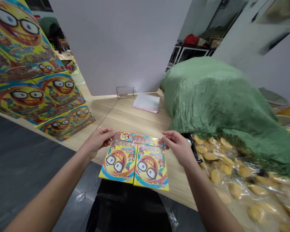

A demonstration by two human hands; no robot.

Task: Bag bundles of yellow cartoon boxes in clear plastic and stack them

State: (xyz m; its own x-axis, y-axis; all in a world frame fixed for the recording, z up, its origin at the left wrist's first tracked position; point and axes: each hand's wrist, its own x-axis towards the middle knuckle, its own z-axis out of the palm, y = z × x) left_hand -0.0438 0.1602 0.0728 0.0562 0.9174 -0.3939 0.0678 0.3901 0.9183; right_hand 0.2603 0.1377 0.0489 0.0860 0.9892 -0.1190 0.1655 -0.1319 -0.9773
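A colourful yellow cardboard box, printed with two smiling faces in glasses, lies at the table's front edge, its lower part over the edge. At its upper left corner my left hand pinches the card between thumb and fingers. My right hand pinches the upper right corner in the same way. A printed strip with a smaller face runs between the two hands. Beyond the box, a stack of clear plastic sheets rests on the wooden table.
Stacked printed boxes stand at the left. A white panel rises behind a wire stand. At the right are a green cloth-covered heap and wrapped yellow items. Part of a person shows at the upper left.
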